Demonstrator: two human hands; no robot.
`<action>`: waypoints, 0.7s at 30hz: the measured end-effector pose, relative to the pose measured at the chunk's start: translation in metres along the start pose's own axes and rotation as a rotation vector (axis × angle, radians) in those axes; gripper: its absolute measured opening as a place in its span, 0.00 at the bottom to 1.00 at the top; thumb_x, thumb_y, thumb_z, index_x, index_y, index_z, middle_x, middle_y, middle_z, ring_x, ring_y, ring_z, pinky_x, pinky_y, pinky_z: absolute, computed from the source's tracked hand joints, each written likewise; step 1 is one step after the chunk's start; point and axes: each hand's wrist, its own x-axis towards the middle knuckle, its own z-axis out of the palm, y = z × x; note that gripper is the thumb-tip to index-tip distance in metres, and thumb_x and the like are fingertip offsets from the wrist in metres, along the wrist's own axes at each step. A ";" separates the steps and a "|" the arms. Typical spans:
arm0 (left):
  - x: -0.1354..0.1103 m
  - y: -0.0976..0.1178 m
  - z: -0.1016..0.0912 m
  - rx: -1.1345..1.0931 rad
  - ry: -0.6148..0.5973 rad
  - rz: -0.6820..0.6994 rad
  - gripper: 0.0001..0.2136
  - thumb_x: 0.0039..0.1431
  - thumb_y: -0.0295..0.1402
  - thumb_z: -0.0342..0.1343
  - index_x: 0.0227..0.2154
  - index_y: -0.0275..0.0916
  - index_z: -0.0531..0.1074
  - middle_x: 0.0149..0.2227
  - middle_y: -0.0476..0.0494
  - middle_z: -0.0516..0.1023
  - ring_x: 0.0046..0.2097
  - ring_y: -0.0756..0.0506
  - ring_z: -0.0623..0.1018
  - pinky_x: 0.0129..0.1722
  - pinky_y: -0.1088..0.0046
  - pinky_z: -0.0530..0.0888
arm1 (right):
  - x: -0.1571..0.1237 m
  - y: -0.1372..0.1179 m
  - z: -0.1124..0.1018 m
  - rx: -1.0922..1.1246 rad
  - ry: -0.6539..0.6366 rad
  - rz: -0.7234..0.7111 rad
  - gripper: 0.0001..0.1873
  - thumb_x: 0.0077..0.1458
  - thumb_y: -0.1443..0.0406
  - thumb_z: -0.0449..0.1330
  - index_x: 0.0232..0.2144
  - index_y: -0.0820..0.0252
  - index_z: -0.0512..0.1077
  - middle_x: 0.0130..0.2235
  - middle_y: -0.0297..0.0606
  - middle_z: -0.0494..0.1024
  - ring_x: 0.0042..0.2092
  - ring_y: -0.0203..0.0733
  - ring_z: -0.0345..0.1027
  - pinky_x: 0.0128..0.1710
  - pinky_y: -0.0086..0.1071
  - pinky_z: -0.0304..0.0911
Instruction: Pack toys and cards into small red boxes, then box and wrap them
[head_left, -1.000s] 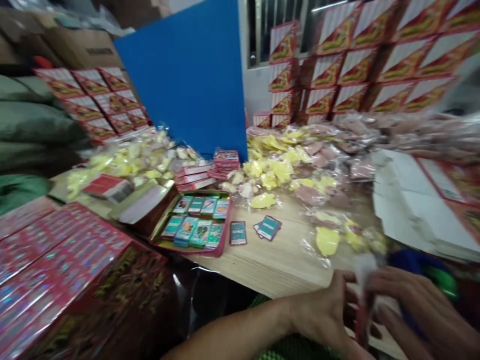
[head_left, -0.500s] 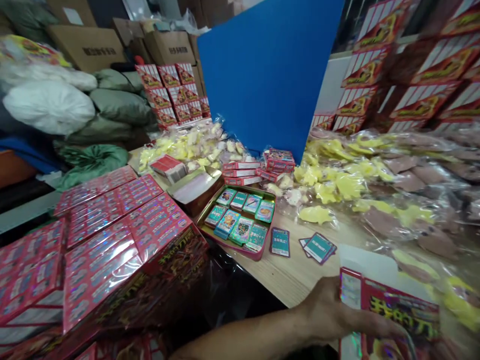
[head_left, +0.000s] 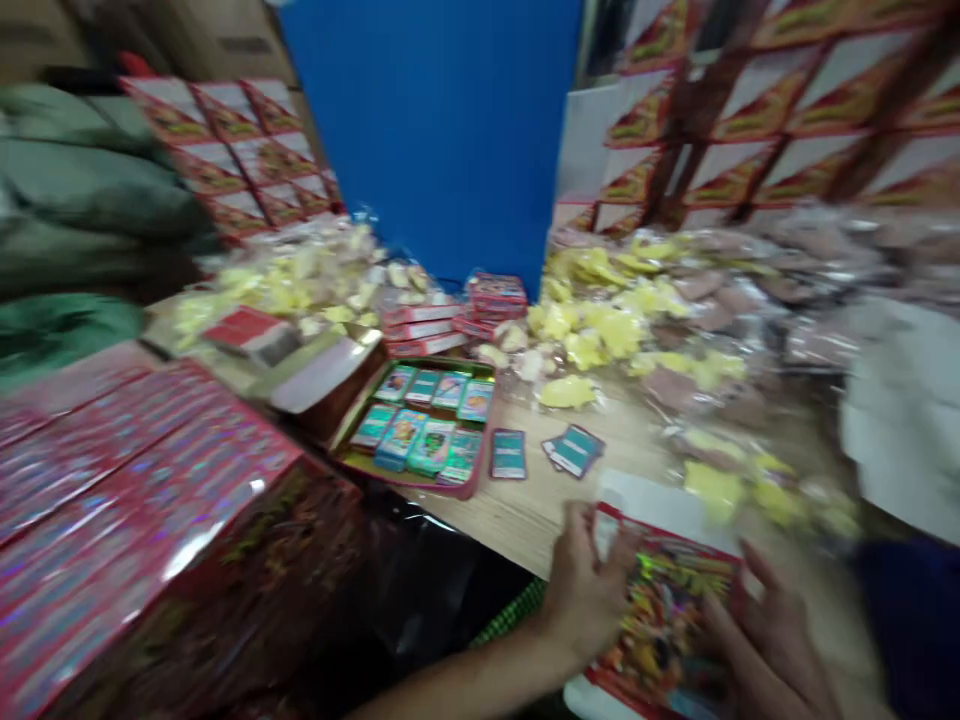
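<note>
Box sits between left hand and right hand.

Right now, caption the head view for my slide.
Left hand and right hand hold a printed box, a card-filled tin beyond.

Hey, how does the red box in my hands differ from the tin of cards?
The red box is between your left hand and right hand; the tin rests on the table. The box shows a busy printed front; the tin shows a gold-coloured inside holding card stacks. Both look reddish outside.
</note>
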 end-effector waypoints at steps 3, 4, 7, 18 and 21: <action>-0.009 -0.004 -0.007 0.025 0.059 0.051 0.30 0.66 0.55 0.52 0.62 0.40 0.59 0.51 0.37 0.78 0.50 0.42 0.79 0.51 0.66 0.74 | -0.003 -0.020 -0.005 0.091 -0.124 -0.050 0.38 0.59 0.46 0.63 0.67 0.49 0.62 0.57 0.44 0.76 0.48 0.51 0.77 0.44 0.40 0.76; -0.012 -0.006 -0.009 0.065 0.051 0.063 0.29 0.68 0.53 0.50 0.63 0.41 0.59 0.54 0.37 0.77 0.52 0.43 0.78 0.52 0.67 0.73 | -0.001 -0.024 -0.008 0.109 -0.170 -0.070 0.34 0.62 0.46 0.62 0.65 0.50 0.64 0.57 0.43 0.76 0.50 0.50 0.75 0.48 0.38 0.74; -0.021 -0.011 -0.015 0.193 0.007 0.088 0.22 0.70 0.50 0.49 0.57 0.40 0.70 0.52 0.39 0.78 0.51 0.43 0.78 0.50 0.70 0.73 | 0.003 -0.031 -0.017 0.110 -0.251 -0.081 0.22 0.66 0.46 0.56 0.50 0.54 0.73 0.42 0.38 0.78 0.42 0.44 0.73 0.41 0.32 0.70; -0.018 0.038 -0.034 -0.145 -0.210 -0.184 0.27 0.57 0.46 0.68 0.57 0.42 0.72 0.33 0.49 0.80 0.33 0.50 0.77 0.38 0.75 0.74 | 0.000 -0.047 -0.044 0.137 -0.414 -0.182 0.22 0.67 0.58 0.59 0.60 0.52 0.63 0.41 0.34 0.73 0.39 0.41 0.68 0.39 0.33 0.63; -0.019 0.036 -0.048 -0.056 -0.253 -0.139 0.17 0.58 0.45 0.67 0.43 0.37 0.80 0.37 0.43 0.83 0.38 0.48 0.79 0.40 0.76 0.75 | -0.004 -0.056 -0.048 -0.081 -0.443 -0.337 0.07 0.70 0.62 0.54 0.47 0.55 0.69 0.40 0.36 0.73 0.40 0.41 0.68 0.40 0.34 0.62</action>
